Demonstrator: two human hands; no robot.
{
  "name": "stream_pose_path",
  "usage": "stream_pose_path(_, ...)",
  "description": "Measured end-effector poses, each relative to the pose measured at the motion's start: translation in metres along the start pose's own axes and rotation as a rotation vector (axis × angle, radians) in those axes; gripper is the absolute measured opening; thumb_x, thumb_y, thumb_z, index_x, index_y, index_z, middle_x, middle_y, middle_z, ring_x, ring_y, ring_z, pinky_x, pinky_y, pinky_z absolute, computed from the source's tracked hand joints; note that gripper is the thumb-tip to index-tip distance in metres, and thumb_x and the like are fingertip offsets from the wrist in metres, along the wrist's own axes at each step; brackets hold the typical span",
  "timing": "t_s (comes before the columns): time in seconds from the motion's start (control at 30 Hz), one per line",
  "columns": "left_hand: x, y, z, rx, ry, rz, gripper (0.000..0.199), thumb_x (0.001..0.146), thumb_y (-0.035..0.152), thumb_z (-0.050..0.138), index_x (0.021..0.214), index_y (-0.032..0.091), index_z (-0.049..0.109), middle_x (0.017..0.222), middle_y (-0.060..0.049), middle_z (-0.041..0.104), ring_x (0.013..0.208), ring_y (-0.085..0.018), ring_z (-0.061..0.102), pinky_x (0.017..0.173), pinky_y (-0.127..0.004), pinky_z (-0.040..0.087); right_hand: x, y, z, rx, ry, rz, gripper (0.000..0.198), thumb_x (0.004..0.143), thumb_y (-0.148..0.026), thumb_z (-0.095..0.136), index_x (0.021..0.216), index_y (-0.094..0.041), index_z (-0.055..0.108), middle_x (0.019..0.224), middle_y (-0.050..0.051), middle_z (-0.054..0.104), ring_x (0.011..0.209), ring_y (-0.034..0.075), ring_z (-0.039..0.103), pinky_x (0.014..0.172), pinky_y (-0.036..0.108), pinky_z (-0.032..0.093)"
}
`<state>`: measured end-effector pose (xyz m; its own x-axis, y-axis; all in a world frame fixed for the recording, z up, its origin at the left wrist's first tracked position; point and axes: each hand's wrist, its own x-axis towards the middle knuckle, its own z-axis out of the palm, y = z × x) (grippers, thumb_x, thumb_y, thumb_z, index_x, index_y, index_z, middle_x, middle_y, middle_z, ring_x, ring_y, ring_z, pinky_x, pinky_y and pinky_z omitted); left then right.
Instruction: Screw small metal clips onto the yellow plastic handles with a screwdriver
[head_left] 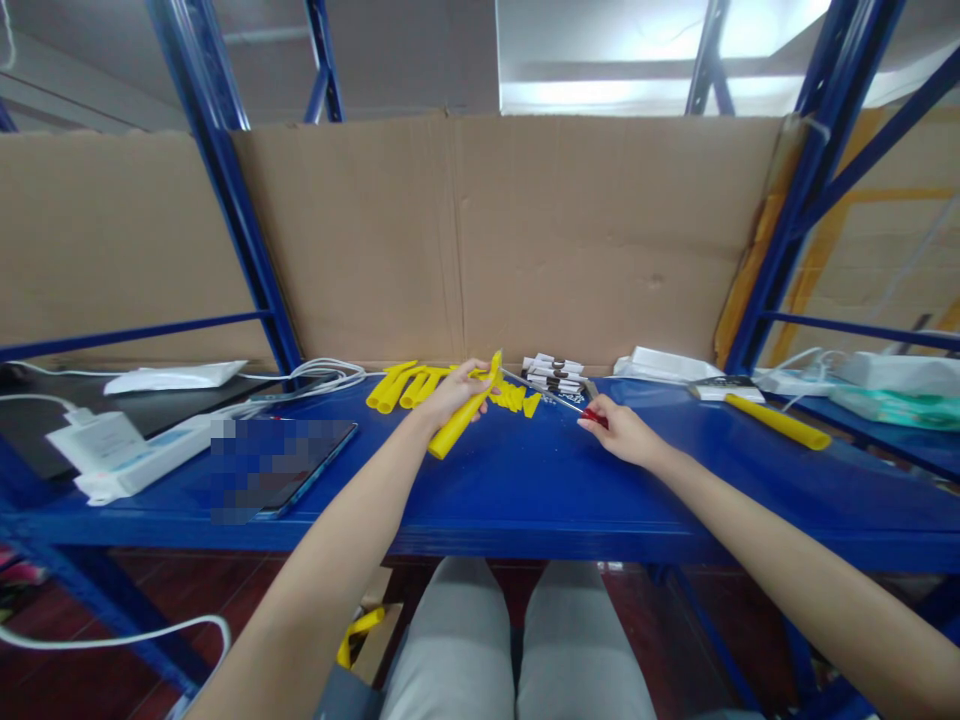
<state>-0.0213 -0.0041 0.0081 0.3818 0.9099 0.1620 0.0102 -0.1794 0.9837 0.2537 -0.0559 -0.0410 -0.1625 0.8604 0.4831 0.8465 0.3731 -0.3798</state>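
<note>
My left hand (459, 392) is closed around a yellow tube (454, 428), which slants from its open end near the front up to a narrow tip at the back. My right hand (621, 430) grips a red-handled tool with a long thin metal shaft (551, 394). The shaft points left toward the top of the tube; whether it touches cannot be seen. Small cut yellow pieces (517, 398) lie between the hands. Behind my left hand rest several more yellow tubes (397, 386), side by side.
A stack of black-and-white packets (553, 374) sits at the back. Leftward are a tablet (292, 465), a white power strip (157, 455) and cables. On the right lie a yellow tube (780, 422) and white packages (664, 365). Cardboard (562, 220) walls the blue shelf's (510, 490) back.
</note>
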Motion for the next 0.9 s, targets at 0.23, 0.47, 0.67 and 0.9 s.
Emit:
stream_pose_path(0.23, 0.003, -0.001, 0.000, 0.037, 0.015, 0.099, 0.021, 0.082, 0.013, 0.055, 0.099, 0.021, 0.045, 0.075, 0.000, 0.063, 0.040, -0.007, 0.052, 0.034, -0.016, 0.038, -0.001, -0.002, -0.001, -0.067, -0.030, -0.011, 0.013, 0.086, -0.030, 0.048, 0.093, -0.020, 0.052, 0.080, 0.007, 0.066, 0.072, 0.021, 0.064, 0.066, 0.030, 0.046)
stream_pose_path(0.47, 0.003, 0.000, 0.000, 0.186, 0.076, 0.185, 0.024, 0.082, 0.013, 0.057, 0.103, 0.020, 0.049, 0.079, 0.000, 0.062, 0.038, -0.003, 0.048, 0.035, -0.015, 0.039, 0.003, 0.001, -0.004, -0.032, -0.073, -0.085, 0.020, 0.089, -0.029, 0.038, 0.083, -0.019, 0.055, 0.086, 0.010, 0.066, 0.079, 0.022, 0.063, 0.074, 0.033, 0.046)
stream_pose_path(0.67, 0.006, -0.002, -0.001, 0.256, 0.082, 0.316, 0.021, 0.083, 0.011, 0.053, 0.103, 0.017, 0.053, 0.089, -0.003, 0.063, 0.035, -0.001, 0.044, 0.036, -0.016, 0.039, 0.002, 0.009, -0.002, 0.009, 0.005, -0.079, 0.016, 0.085, -0.034, 0.046, 0.086, -0.020, 0.053, 0.077, 0.006, 0.065, 0.067, 0.019, 0.060, 0.063, 0.029, 0.045)
stream_pose_path(0.9, 0.015, -0.006, -0.005, 0.323, 0.129, 0.406, 0.023, 0.082, 0.016, 0.055, 0.105, 0.018, 0.055, 0.095, -0.004, 0.062, 0.037, 0.001, 0.042, 0.039, -0.016, 0.039, 0.003, 0.010, 0.000, 0.052, 0.127, -0.144, 0.016, 0.083, -0.036, 0.049, 0.086, -0.021, 0.052, 0.073, 0.005, 0.065, 0.062, 0.018, 0.059, 0.059, 0.028, 0.045)
